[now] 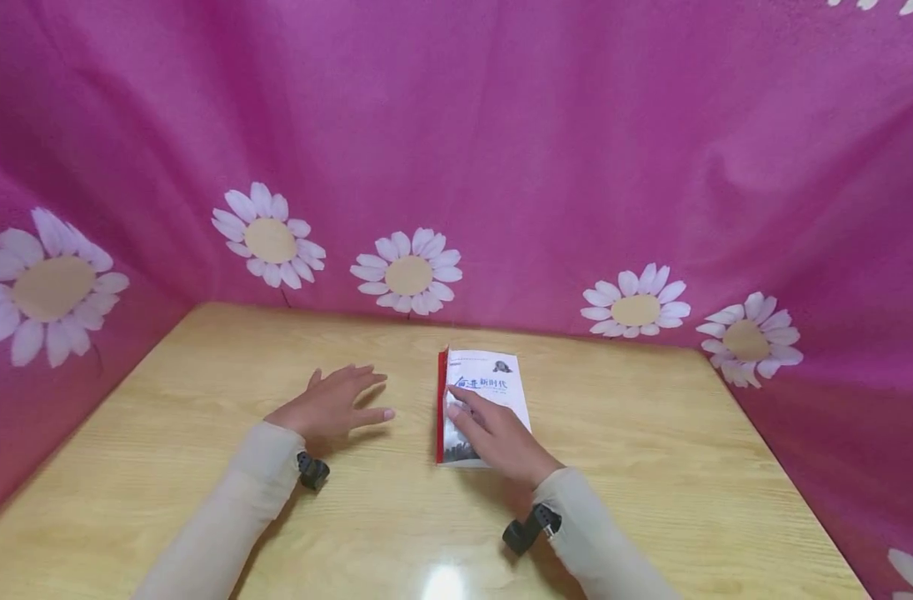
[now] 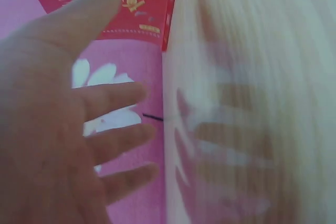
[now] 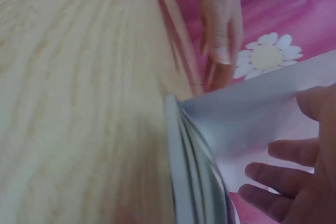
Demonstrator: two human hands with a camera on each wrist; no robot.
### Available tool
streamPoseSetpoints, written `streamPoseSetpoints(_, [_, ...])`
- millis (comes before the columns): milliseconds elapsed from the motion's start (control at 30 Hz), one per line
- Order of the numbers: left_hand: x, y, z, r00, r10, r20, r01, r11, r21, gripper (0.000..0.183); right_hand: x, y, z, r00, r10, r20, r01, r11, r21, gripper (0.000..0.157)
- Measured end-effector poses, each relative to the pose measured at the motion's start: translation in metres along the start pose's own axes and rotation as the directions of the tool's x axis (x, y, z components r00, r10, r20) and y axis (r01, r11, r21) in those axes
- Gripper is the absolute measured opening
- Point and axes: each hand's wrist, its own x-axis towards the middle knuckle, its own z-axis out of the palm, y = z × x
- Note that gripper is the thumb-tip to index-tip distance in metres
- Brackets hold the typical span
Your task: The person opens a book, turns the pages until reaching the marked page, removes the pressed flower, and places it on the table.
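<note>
A book [image 1: 509, 407] with a white front, blue characters and a dark printed lower part lies on the wooden table, a red strip [image 1: 441, 408] along its left side. My right hand [image 1: 501, 433] reaches over its front, fingertips near the left edge. In the right wrist view, those fingers [image 3: 283, 179] are spread over the pale cover [image 3: 236, 124], with layered page edges beside it. My left hand [image 1: 332, 406] hovers left of the book, fingers spread, holding nothing. The left wrist view shows the book's red side [image 2: 142, 9] with pale and gold decorations, partly behind the thumb.
The wooden table [image 1: 636, 433] reaches back to a magenta curtain [image 1: 501, 167] with large white flowers, which also hangs at both sides. Small black cameras [image 1: 312, 472] sit on both wrists. A bright reflection shows near the table's front.
</note>
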Motion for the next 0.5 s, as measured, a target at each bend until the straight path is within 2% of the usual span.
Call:
streamPoseSetpoints(100, [-0.001,-0.007,0.000,0.995,0.031,-0.091,-0.033,0.999,-0.018,0.080,0.002,0.001,0.004,0.999,-0.028,0.020,0.029,1.000,-0.006,0.054])
streamPoseSetpoints(200, [0.000,-0.012,0.002,0.986,0.055,-0.155,-0.060,0.998,-0.029,0.074,0.003,0.003,0.006,0.998,-0.046,0.045,0.047,0.999,-0.005,0.055])
streamPoseSetpoints(333, [0.000,-0.016,0.003,0.981,0.044,-0.187,-0.057,0.997,-0.060,0.070,0.004,0.005,0.008,0.994,-0.039,0.104,0.040,0.999,-0.005,0.054])
streamPoseSetpoints(500, [-0.001,-0.019,0.001,0.981,0.025,-0.193,-0.046,0.993,-0.106,0.068,0.006,0.007,0.010,0.981,-0.062,0.184,0.064,0.998,-0.003,0.059])
